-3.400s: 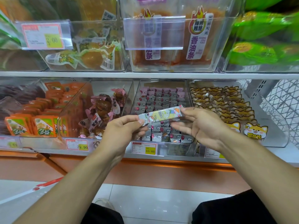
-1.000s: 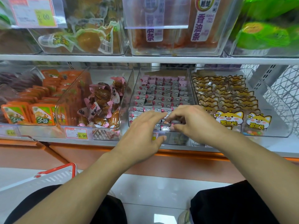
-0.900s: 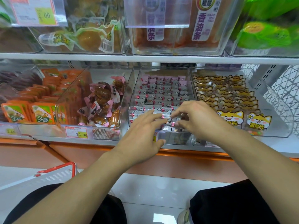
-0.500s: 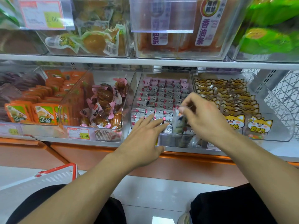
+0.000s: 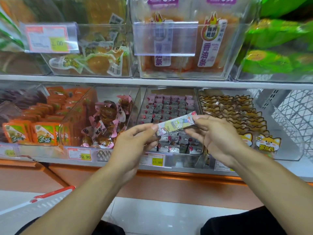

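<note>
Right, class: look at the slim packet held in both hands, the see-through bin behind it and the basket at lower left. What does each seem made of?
Slim packet: probably thin plastic film, glossy and printed; light glints on it.
Bin: clear rigid plastic, perhaps acrylic; the small packets inside show through its walls.
Basket: white moulded plastic with a red rim, matt, slotted sides.

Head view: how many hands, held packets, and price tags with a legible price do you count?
Hands: 2, left hand and right hand
Stick packet pinched at both ends: 1
Price tags legible: 3 (2.00, 29.90, 15.80)
Total: 6
</note>
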Action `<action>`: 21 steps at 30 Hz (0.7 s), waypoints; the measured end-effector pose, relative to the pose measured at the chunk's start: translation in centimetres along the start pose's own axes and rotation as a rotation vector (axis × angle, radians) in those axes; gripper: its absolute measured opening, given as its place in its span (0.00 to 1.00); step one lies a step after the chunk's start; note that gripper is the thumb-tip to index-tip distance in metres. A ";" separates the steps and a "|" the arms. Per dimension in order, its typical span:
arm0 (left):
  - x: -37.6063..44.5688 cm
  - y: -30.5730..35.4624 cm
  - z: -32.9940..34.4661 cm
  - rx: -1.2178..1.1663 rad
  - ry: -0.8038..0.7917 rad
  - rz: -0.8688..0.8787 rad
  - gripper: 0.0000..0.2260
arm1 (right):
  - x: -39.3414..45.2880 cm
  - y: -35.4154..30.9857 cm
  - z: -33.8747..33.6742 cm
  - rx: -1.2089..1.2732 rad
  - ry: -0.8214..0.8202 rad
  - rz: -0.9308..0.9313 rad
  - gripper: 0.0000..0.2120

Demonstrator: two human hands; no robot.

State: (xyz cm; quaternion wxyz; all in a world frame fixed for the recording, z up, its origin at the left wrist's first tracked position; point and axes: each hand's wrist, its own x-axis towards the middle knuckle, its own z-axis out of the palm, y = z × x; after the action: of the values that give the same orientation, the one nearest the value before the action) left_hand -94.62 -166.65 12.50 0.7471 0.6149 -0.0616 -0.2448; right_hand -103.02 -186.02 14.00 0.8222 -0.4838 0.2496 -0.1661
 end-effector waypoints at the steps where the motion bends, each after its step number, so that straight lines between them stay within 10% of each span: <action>1: 0.1 0.1 -0.1 -0.092 -0.014 -0.058 0.09 | 0.1 0.0 -0.1 0.000 -0.008 0.033 0.03; 10: 0.5 0.5 -0.5 -0.361 0.029 -0.177 0.14 | 0.1 -0.2 -0.3 0.086 -0.065 0.168 0.08; 21: 0.0 0.6 -0.1 -0.157 -0.120 0.000 0.10 | -0.4 -0.4 -0.4 -0.008 -0.212 0.233 0.11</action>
State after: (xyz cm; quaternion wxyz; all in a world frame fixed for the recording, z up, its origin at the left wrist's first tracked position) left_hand -94.38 -166.50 13.06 0.7880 0.5386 -0.0870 -0.2854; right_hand -103.58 -186.26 14.31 0.8556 -0.4699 0.2166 -0.0168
